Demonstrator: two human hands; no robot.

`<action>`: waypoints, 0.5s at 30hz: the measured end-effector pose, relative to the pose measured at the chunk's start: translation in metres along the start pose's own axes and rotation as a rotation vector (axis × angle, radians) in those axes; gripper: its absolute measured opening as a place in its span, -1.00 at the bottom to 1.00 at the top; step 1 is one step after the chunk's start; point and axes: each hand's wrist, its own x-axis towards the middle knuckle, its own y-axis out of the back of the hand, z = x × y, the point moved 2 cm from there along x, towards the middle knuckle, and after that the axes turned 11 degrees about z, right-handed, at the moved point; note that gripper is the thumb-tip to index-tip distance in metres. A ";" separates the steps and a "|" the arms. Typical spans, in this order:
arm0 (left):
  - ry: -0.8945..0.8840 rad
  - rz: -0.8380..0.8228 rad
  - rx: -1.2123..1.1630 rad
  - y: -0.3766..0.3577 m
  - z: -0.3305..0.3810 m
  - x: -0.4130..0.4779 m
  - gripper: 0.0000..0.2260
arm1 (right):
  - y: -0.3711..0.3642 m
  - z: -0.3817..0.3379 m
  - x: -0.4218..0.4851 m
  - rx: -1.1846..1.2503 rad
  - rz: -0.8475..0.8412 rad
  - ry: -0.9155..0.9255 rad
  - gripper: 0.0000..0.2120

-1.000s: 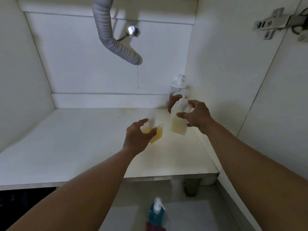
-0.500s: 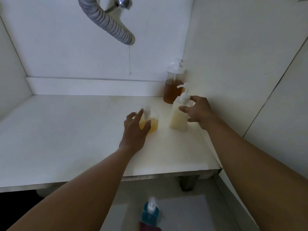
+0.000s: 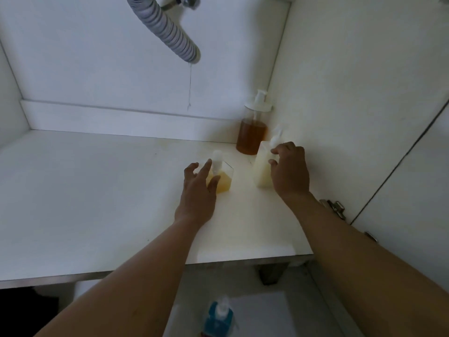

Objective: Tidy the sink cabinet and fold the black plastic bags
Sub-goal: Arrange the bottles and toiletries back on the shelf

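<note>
From the head camera, the left hand (image 3: 198, 190) reaches into the sink cabinet with its fingers spread and nearly straight, released rather than gripping. The small yellow pump bottle (image 3: 224, 180) stands just beyond its fingertips and slightly to their right. The index finger lies along the left of the pump head and the thumb tip sits at the bottle's front face; whether they actually touch it cannot be told.

The right hand (image 3: 290, 173) has its fingers curled and grasps the cream pump bottle (image 3: 260, 170) at its shoulder. The bottle stands upright on the white cabinet shelf (image 3: 97, 190), directly left of that hand's palm and partly covered by it, with its nozzle rising above the knuckles. The two bottles stand near each other, between the hands, with a strip of bare shelf separating them.

Just beyond the right hand's fingertips, in the back right corner, an amber pump bottle (image 3: 252, 136) stands upright close to the cream one. A grey ribbed drain hose (image 3: 170, 30) hangs well above and behind the left hand. A metal door hinge (image 3: 334, 208) sits just right of the right wrist. Below both forearms, on the floor in front of the shelf edge, stands a blurred blue pump bottle (image 3: 218, 321).
</note>
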 end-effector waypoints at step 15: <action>0.006 0.048 -0.047 -0.004 -0.006 0.004 -0.53 | -0.055 0.008 0.045 -0.142 -0.159 -0.009 -0.54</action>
